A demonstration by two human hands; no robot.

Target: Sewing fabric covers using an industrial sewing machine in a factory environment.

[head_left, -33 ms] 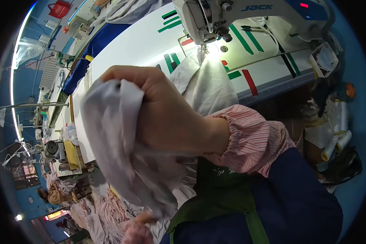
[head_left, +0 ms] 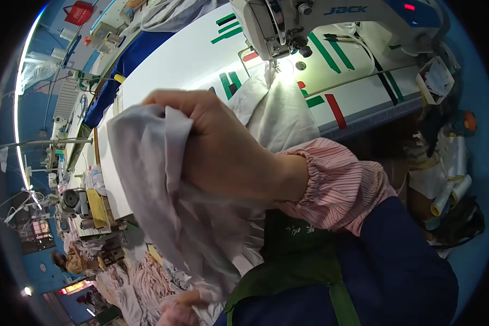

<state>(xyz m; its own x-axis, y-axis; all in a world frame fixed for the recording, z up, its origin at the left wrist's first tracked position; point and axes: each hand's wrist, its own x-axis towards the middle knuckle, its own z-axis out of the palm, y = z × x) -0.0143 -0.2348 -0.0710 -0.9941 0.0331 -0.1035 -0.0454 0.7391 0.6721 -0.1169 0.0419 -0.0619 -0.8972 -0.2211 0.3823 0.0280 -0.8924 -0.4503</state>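
White tabletop [head_left: 163,65] nearby, the left grip [head_left: 187,299] has dipped slightly.

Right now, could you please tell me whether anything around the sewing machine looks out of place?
Nothing plainly looks spilled or damaged. The pale cloth simply hangs bunched from the right hand. Only the white rolls at far right look untidy, lying askew among crumpled material.

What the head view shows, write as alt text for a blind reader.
The right hand, in a striped cuff, grips pale grey cloth close to the camera; the left hand is lower, beside it. Beyond, pale fabric lies under a lit sewing machine on a white table.
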